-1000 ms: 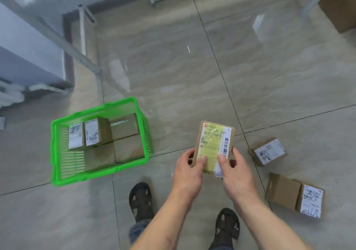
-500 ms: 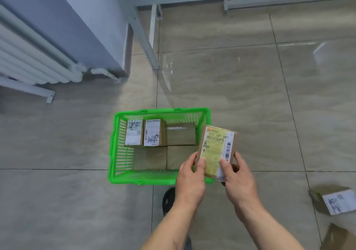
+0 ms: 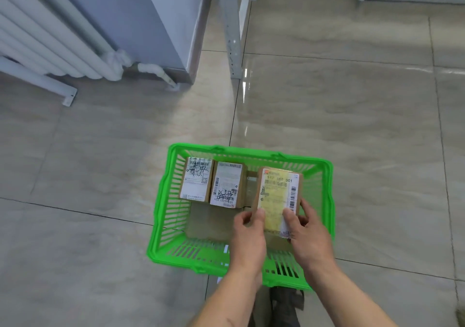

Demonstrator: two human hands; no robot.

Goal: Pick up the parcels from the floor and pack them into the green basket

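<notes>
Both hands now hold the parcel over the basket.

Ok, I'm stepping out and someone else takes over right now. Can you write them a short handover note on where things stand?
Left hand and right hand: both grip the near end of the yellow-labelled parcel, held over the right side of the green basket.
In the basket: two white-labelled parcels stand side by side at the far left; plain brown boxes lie lower down beside and under them.
Done: several parcels packed.
Left: lower and release this one. No parcels on the floor are in view now, so look around for more.
</notes>
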